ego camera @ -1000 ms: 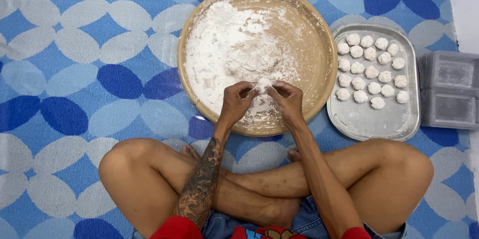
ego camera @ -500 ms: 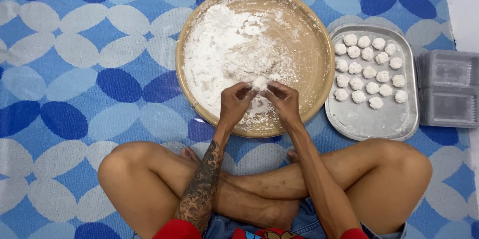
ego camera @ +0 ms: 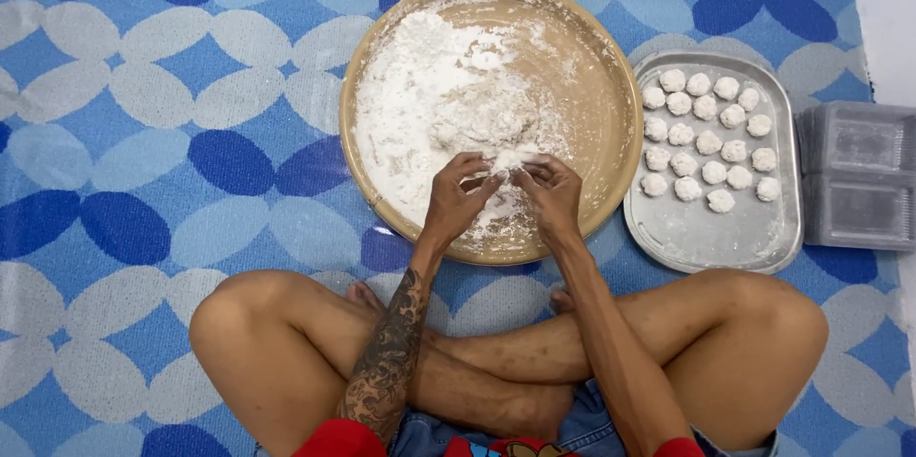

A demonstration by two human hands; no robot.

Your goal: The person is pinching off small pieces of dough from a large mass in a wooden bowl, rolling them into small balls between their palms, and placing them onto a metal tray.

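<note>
Sitting cross-legged on a blue mat patterned with pale and dark ovals (ego camera: 143, 123), the person has both hands over the near edge of a wide tan bowl (ego camera: 611, 123). The left hand (ego camera: 456, 197) and the right hand (ego camera: 548, 192) meet fingertip to fingertip, each curled mostly closed around a small lump of white dough (ego camera: 508, 162) pinched between them; only the top of the lump shows, the rest is hidden by the fingers. The lump hangs just above the bowl's floury bottom, close to the person's side of the rim.

Inside the bowl, a heap of white flour (ego camera: 434, 104) spreads across the left half and centre, while the right inner wall is only dusted. Just beside the bowl on the right lies a metal tray (ego camera: 716, 238), carrying rows of white dough balls (ego camera: 706, 137) in its far half, its near half bare. Beyond the tray, at the right edge, sits a stack of clear plastic containers (ego camera: 854, 176). The person's knees flank the bowl, and bare feet tuck under the forearms.
</note>
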